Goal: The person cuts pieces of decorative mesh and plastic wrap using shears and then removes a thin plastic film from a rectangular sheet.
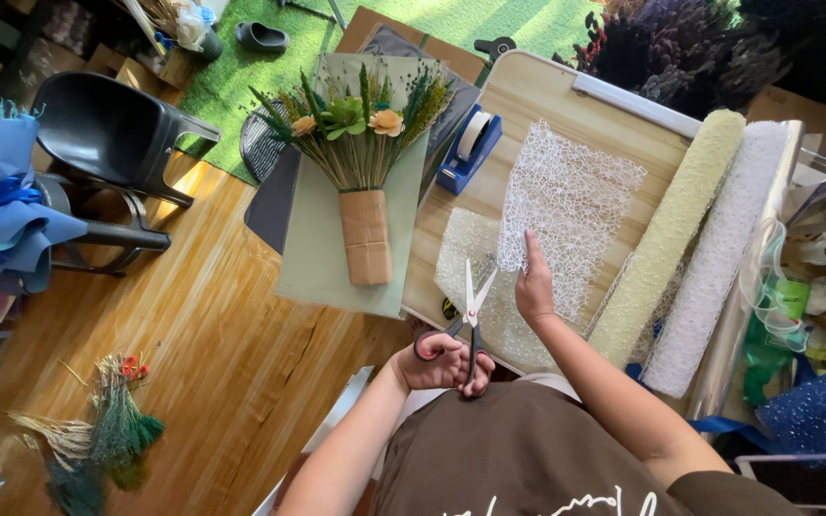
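My left hand [444, 363] grips a pair of scissors [471, 311] by its red and black handles. The blades are spread and point away from me. My right hand [533, 285] pinches the near edge of a white net-like mesh sheet [566, 196] lying on the light wooden table [528, 100]. The scissor tips sit just left of that edge, over a second, cream mesh sheet [466, 253] underneath. A small bouquet [360, 129] of peach and green flowers with a kraft-paper wrap lies on a pale green paper sheet [322, 253] to the left.
A blue tape dispenser [470, 143] stands behind the mesh. A cream roll [671, 225] and a white roll [730, 253] lie on the table's right. A black chair [112, 129], blue wrapping with ribbon [7, 196] and dried stems [97, 430] sit on the wooden floor at left.
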